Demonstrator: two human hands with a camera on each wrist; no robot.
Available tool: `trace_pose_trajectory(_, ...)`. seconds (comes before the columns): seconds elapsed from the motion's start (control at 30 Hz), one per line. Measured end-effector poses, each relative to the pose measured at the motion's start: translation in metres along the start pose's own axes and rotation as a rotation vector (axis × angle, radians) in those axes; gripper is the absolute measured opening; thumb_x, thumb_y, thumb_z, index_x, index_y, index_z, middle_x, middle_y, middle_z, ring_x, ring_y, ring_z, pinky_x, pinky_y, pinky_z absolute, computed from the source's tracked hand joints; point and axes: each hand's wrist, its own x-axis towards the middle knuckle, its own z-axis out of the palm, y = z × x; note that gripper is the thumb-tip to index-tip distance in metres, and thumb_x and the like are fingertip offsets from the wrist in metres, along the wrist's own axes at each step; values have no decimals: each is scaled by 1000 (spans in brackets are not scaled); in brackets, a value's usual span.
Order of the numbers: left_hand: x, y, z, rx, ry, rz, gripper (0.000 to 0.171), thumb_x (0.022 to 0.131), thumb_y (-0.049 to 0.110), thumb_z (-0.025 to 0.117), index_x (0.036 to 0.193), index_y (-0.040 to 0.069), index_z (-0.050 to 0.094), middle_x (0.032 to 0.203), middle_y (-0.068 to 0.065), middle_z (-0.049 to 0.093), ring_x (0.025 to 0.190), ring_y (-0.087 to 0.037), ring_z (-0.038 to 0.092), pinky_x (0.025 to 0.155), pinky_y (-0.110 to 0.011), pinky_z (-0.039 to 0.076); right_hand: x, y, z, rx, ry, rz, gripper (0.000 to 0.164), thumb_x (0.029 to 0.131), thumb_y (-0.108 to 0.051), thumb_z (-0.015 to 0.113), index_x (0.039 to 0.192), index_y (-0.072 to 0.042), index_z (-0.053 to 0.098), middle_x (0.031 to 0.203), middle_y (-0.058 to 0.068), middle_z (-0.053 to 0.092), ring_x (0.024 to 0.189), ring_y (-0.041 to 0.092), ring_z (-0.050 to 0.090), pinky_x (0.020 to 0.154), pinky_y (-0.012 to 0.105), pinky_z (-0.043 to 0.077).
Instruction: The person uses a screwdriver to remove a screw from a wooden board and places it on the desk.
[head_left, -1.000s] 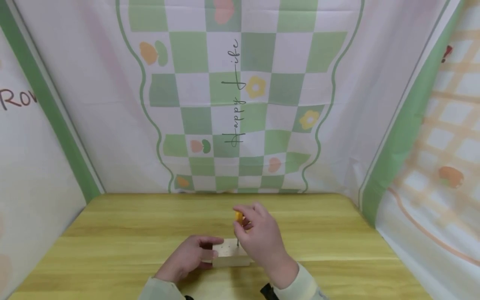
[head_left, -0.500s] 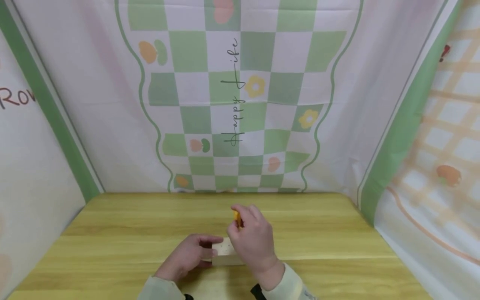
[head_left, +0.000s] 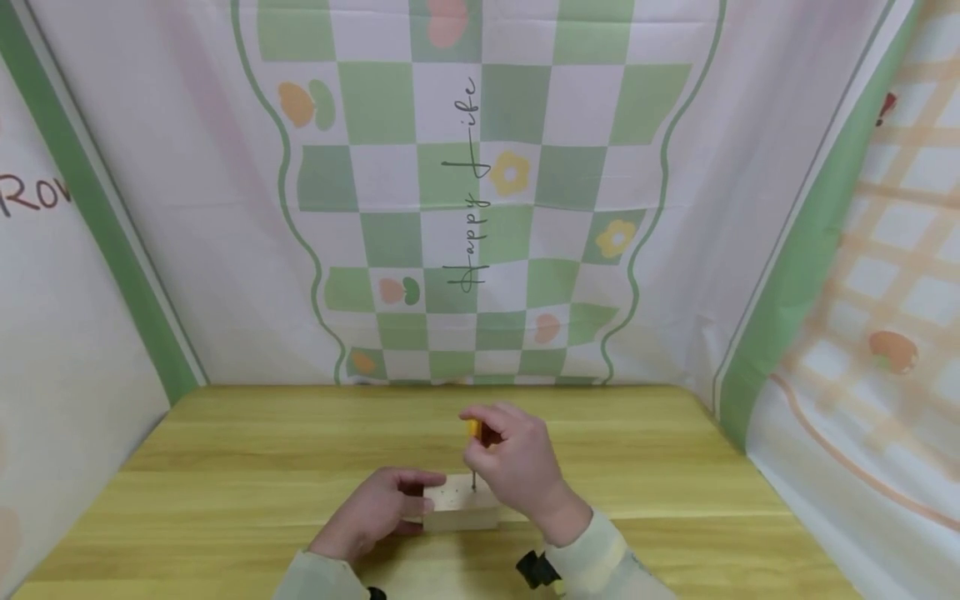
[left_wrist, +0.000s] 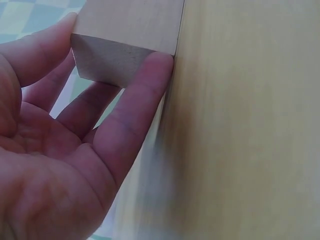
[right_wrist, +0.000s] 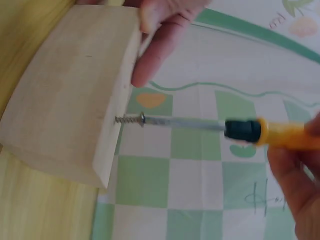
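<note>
A pale wooden block [head_left: 461, 520] rests on the table, with several small holes in its top face. My left hand [head_left: 378, 510] grips the block's left end between thumb and fingers; in the left wrist view the fingers [left_wrist: 132, 115] press against its end and edges. My right hand [head_left: 521, 471] holds a screwdriver [right_wrist: 187, 123] upright by its yellow and black handle. In the right wrist view the screwdriver's tip meets the head of a screw [right_wrist: 130, 119], which stands partly in the block with much of its thread showing.
The wood-grain table [head_left: 300, 433] reaches back to a hanging cloth [head_left: 517, 242] with green and white checks. More printed cloth [head_left: 885, 275] hangs at the right, and a pale one [head_left: 82, 333] at the left. Black straps [head_left: 536, 570] show at the cuffs.
Half a second ago my right hand was twisted further left over the block, covering the screw; now it has rotated back right and the shaft shows again. Left hand and block stay put.
</note>
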Motion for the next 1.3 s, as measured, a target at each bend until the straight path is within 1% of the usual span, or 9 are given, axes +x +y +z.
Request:
trace_pose_trajectory(0.2,-2,3,1,3,-2,1,38,90,1,69,128,1,66,117,-10,61,97,-23,60,79,-43,58,6,14,-9,194,-162,37,35,78,8,66,105,-13,76,89,-8,66,77,10,64,67,29,59)
trace_pose_trajectory(0.33,-2,4,2,5,4,-2,37,89,0,69,127,1,67,115,-10,63,96,-23,61,78,-42,58,10,21,-14,304,-241,46,37,78,14,67,104,-11,75,94,-3,68,80,17,68,70,32,60)
trace_pose_trajectory(0.6,-2,4,3,-5,-2,-8,38,89,-1,69,127,1,67,119,-11,62,97,-24,62,79,-43,58,19,9,-30,379,-325,-70,33,76,21,64,98,-1,72,91,2,68,77,21,68,65,39,60)
trace_pose_trajectory(0.77,-1,4,1,-2,-6,-12,37,90,0,68,127,2,67,121,-12,61,97,-25,62,78,-43,58,18,19,-29,401,-372,-24,32,82,17,64,102,-6,74,97,2,69,83,22,68,70,38,60)
trace_pose_trajectory(0.87,-1,4,1,2,-4,-13,37,91,0,68,127,2,67,120,-12,61,96,-25,63,78,-44,58,11,22,-22,345,-327,18,32,85,10,65,107,-11,74,102,0,68,87,19,66,71,34,60)
trace_pose_trajectory(1.0,-2,3,2,9,3,-3,36,90,0,68,127,2,67,121,-13,61,96,-25,63,77,-43,58,1,7,-11,190,-162,74,26,86,1,72,108,-12,74,100,-2,61,84,13,64,67,26,59)
trace_pose_trajectory(1.1,-2,2,3,11,6,3,37,90,0,68,127,2,67,125,-14,60,97,-25,63,78,-43,58,-5,-9,-2,32,-37,89,25,83,-1,78,105,-10,76,93,-2,55,77,9,62,64,20,56)
trace_pose_trajectory(1.23,-1,2,3,14,6,2,36,90,0,68,127,2,67,126,-14,60,98,-25,62,78,-44,58,-8,-20,8,-139,86,38,29,79,4,80,106,-5,76,86,-1,53,71,8,61,62,15,54)
trace_pose_trajectory(1.3,-1,3,3,16,8,2,37,90,0,68,127,2,67,126,-14,60,98,-25,62,78,-44,58,-9,-21,11,-189,130,6,30,78,4,80,107,-1,75,83,0,54,69,8,61,61,15,53)
